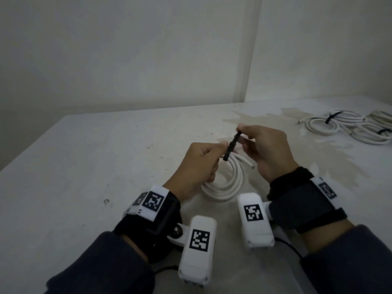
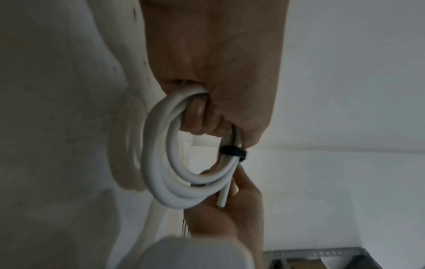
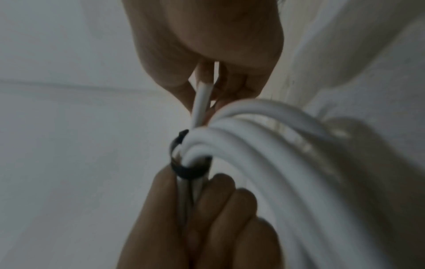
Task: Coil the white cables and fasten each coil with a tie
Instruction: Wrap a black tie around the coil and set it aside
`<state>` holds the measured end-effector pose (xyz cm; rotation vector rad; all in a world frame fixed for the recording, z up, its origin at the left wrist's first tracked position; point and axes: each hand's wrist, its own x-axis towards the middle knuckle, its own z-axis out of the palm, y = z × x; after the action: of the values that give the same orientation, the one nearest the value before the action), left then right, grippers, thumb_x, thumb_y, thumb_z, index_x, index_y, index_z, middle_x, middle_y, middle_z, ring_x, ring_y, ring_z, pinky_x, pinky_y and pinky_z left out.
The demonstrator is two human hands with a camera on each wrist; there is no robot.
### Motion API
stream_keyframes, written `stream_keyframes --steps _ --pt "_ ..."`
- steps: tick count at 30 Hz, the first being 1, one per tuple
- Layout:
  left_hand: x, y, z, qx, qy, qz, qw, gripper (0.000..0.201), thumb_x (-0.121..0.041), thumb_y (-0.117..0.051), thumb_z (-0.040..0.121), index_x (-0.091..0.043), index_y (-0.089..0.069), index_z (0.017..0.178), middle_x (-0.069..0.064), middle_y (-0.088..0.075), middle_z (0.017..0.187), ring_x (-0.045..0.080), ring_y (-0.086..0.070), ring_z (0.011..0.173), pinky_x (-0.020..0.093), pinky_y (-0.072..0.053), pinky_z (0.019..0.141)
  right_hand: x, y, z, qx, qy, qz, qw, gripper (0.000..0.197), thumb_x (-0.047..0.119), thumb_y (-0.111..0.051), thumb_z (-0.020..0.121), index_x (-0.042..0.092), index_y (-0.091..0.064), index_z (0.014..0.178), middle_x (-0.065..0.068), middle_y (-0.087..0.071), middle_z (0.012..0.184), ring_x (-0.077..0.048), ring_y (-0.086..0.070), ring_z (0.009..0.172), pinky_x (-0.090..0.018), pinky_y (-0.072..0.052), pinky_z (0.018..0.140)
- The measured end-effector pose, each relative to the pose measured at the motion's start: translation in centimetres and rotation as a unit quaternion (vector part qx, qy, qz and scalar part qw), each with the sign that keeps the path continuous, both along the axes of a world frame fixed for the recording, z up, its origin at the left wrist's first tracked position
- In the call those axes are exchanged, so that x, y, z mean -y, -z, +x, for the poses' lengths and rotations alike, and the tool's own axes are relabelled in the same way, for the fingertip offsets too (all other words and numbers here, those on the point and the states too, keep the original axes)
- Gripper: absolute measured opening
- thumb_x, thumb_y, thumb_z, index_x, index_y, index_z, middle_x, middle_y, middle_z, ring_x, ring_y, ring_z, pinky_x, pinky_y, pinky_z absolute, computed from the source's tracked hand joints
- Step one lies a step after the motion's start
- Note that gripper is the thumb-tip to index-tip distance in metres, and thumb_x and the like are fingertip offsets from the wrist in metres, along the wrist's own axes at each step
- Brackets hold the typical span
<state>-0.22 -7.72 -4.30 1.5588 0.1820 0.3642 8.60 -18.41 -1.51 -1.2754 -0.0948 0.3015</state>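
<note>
Progress: at the desk's (image 1: 84, 166) far right corner lie finished coils (image 1: 347, 128), at least 3 by count (the furthest is too blurred to confirm), of which 2 clearly show black ties. 1 further coil (image 1: 224, 183) is in hand near the middle of the desk, toward its near edge. It is wound, and a black tie (image 1: 296, 148) is looped round its bundled strands, as the left wrist view confirms. No uncoiled cable is visible, so this appears to be the last in view; tightening the tie and setting the coil aside remain.

Hands: the left hand (image 1: 197, 166) is curled round the coil just beside the loop. The right hand (image 1: 269, 151) pinches the tie's free tail, with the cable's loose end against its fingers.

Orientation: the coil hangs below the hands, its lower turns at or near the desk; contact cannot be confirmed. The tie's tail runs up and away toward the far edge, tilted slightly right.
</note>
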Motion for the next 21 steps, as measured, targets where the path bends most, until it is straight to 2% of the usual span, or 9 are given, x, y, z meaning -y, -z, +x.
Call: stream_keyframes --steps 2,4,6,9,12,14,17,20,21 --pt "0.5 -0.1 0.2 -0.009 0.007 0.004 1.0 0.054 -0.023 -0.05 0.099 -0.023 -0.041 0.045 -0.004 -0.022 0.049 0.009 -0.017 0.04 0.017 -0.019 0.041 0.3 0.1 0.4 -0.002 0.046 0.016 0.999 0.009 0.003 -0.069 0.083 0.007 -0.067 0.075 -0.003 -0.067 0.079 -0.002 -0.066 0.053 -0.013 -0.042 0.045" --pt "0.8 -0.2 0.5 -0.021 0.007 0.003 1.0 0.06 -0.026 -0.051 0.098 -0.022 -0.044 0.039 -0.005 -0.022 0.048 0.009 -0.018 0.039 0.017 -0.02 0.04 0.4 0.0 0.5 0.017 0.069 0.02 0.997 0.011 0.004 -0.069 0.083 0.008 -0.067 0.073 -0.002 -0.067 0.081 0.0 -0.064 0.051 -0.013 -0.039 0.044" --pt "0.9 0.0 0.6 -0.038 -0.001 0.01 0.999 0.058 -0.03 -0.051 0.097 -0.022 -0.051 0.04 -0.005 -0.023 0.048 0.008 -0.02 0.039 0.017 -0.021 0.039 0.6 -0.2 0.5 0.04 0.068 0.032 0.996 0.011 0.007 -0.07 0.083 0.011 -0.068 0.072 0.001 -0.069 0.081 -0.002 -0.064 0.054 -0.013 -0.037 0.045" --pt "0.7 0.2 0.8 -0.063 -0.048 0.028 0.996 0.042 -0.034 -0.051 0.097 -0.018 -0.06 0.059 -0.006 -0.026 0.045 0.01 -0.024 0.038 0.018 -0.024 0.04 0.7 -1.0 -0.2 0.107 -0.003 0.044 0.993 0.011 0.01 -0.071 0.083 0.013 -0.071 0.072 0.0 -0.069 0.078 -0.008 -0.062 0.059 -0.014 -0.04 0.048" --pt "-0.1 0.5 0.9 -0.058 -0.11 0.041 0.991 0.04 -0.032 -0.049 0.099 -0.016 -0.06 0.063 -0.009 -0.032 0.04 0.011 -0.028 0.039 0.021 -0.026 0.041 0.4 -1.2 -1.7 0.215 -0.118 0.003 0.97 0.013 0.007 -0.07 0.082 0.008 -0.07 0.069 -0.005 -0.067 0.074 -0.011 -0.061 0.064 -0.017 -0.045 0.059" --pt "-0.6 0.8 0.7 -0.053 -0.119 0.043 0.991 0.038 -0.029 -0.049 0.099 -0.014 -0.061 0.067 -0.011 -0.035 0.039 0.011 -0.03 0.041 0.022 -0.027 0.042 0.1 -0.9 -2.2 0.245 -0.175 -0.018 0.953 0.013 0.005 -0.069 0.081 0.005 -0.07 0.068 -0.009 -0.065 0.072 -0.01 -0.06 0.065 -0.018 -0.044 0.061" --pt "-0.9 1.2 0.3 -0.038 -0.082 0.004 0.996 0.037 -0.032 -0.049 0.099 -0.01 -0.065 0.074 -0.006 -0.029 0.045 0.013 -0.025 0.043 0.022 -0.023 0.042 -0.1 -0.8 -1.9 0.201 -0.175 0.005 0.964 0.015 0.009 -0.068 0.083 0.011 -0.072 0.068 -0.005 -0.065 0.074 -0.008 -0.056 0.065 -0.018 -0.04 0.056" --pt "-0.4 0.5 0.0 0.002 0.011 -0.032 0.999 0.038 -0.037 -0.048 0.096 -0.003 -0.065 0.103 -0.008 -0.021 0.051 0.008 -0.017 0.043 0.019 -0.018 0.039 0.6 -1.1 -0.6 0.116 -0.091 0.08 0.986 0.014 0.01 -0.068 0.085 0.011 -0.073 0.073 -0.002 -0.066 0.074 -0.006 -0.055 0.061 -0.015 -0.033 0.047" --pt "-0.1 0.3 -0.1 0.013 0.031 -0.037 0.999 0.04 -0.04 -0.05 0.092 -0.003 -0.063 0.104 -0.008 -0.021 0.051 0.008 -0.017 0.043 0.019 -0.017 0.039 0.9 -1.1 -0.1 0.109 -0.064 0.08 0.989 0.012 0.011 -0.068 0.085 0.011 -0.073 0.074 -0.001 -0.066 0.073 -0.005 -0.056 0.061 -0.015 -0.033 0.048"
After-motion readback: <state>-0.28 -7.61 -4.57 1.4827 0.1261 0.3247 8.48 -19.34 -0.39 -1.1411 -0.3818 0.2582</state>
